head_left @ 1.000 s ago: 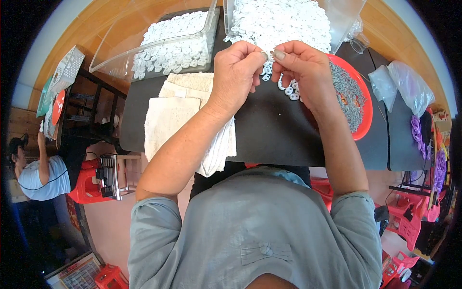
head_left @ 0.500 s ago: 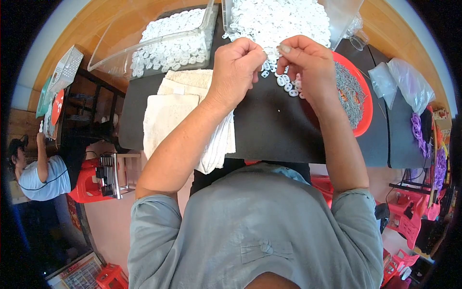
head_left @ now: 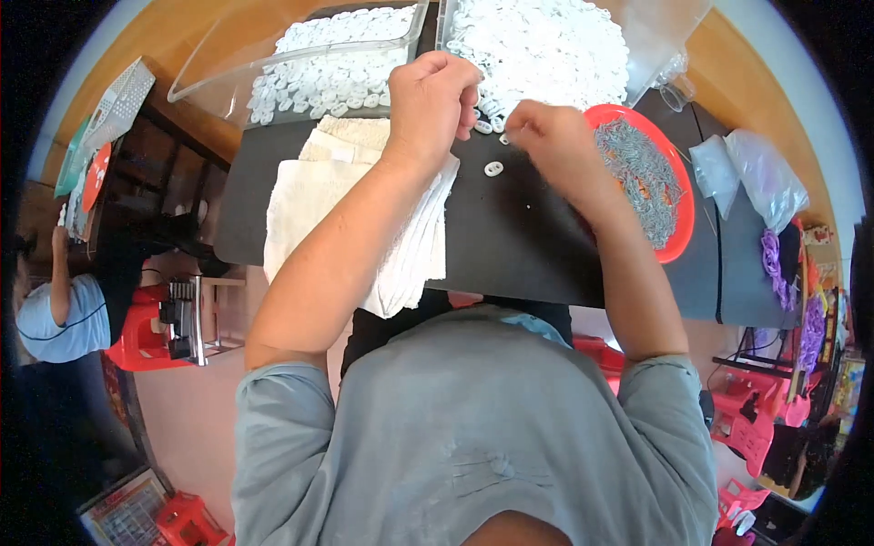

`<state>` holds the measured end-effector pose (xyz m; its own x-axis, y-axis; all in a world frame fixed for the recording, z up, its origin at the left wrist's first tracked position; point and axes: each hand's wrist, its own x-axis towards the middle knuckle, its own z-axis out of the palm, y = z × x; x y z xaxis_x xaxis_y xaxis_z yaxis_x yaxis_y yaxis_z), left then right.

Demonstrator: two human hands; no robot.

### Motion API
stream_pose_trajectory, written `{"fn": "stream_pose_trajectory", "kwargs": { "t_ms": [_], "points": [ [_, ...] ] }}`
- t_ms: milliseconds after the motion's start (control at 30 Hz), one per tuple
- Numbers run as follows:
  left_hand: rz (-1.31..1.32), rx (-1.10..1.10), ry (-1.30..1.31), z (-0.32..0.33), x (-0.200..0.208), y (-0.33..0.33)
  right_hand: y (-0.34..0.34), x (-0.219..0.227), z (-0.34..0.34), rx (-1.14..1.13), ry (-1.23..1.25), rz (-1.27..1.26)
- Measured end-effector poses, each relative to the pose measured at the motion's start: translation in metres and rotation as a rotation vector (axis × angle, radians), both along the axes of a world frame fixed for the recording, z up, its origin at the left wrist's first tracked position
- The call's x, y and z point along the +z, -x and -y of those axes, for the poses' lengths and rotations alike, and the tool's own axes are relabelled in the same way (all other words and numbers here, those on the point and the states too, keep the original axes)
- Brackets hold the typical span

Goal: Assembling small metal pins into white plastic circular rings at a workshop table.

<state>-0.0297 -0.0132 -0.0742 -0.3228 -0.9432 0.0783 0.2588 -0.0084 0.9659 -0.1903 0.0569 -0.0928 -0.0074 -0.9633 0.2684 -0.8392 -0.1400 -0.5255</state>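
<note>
My left hand is raised over the black table, its fingers curled and pressed together; whatever they pinch is hidden. To its right, my right hand is bent at the wrist and smeared by motion, so its grip does not show. Small white oval pieces with two holes lie close to both hands. One such white piece rests alone on the tabletop, nearer to me. Beyond the hands, a heap of white pieces fills a clear bin. A red round tray beside my right forearm holds many thin grey metal parts.
Folded cream cloths lie under my left forearm. A second clear bin with white pieces stands at the far left. Clear plastic bags and purple cord are at the right. Another person sits at the left.
My hands have drawn slightly apart from their earlier meeting point. The right hand has moved down and left, and the loose pieces near it now lie differently, with one apart on the table.
</note>
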Motion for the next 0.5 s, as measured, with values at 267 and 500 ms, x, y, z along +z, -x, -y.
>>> {"fn": "stream_pose_trajectory", "kwargs": {
  "t_ms": [267, 500],
  "points": [
    [-0.067, -0.02, -0.023, 0.004, -0.001, -0.001, 0.035, -0.005, 0.051, -0.166, 0.085, -0.408],
    [-0.082, -0.044, -0.052, 0.006, -0.006, 0.0, 0.048, -0.004, 0.057, -0.17, 0.025, -0.401]
  ]
}}
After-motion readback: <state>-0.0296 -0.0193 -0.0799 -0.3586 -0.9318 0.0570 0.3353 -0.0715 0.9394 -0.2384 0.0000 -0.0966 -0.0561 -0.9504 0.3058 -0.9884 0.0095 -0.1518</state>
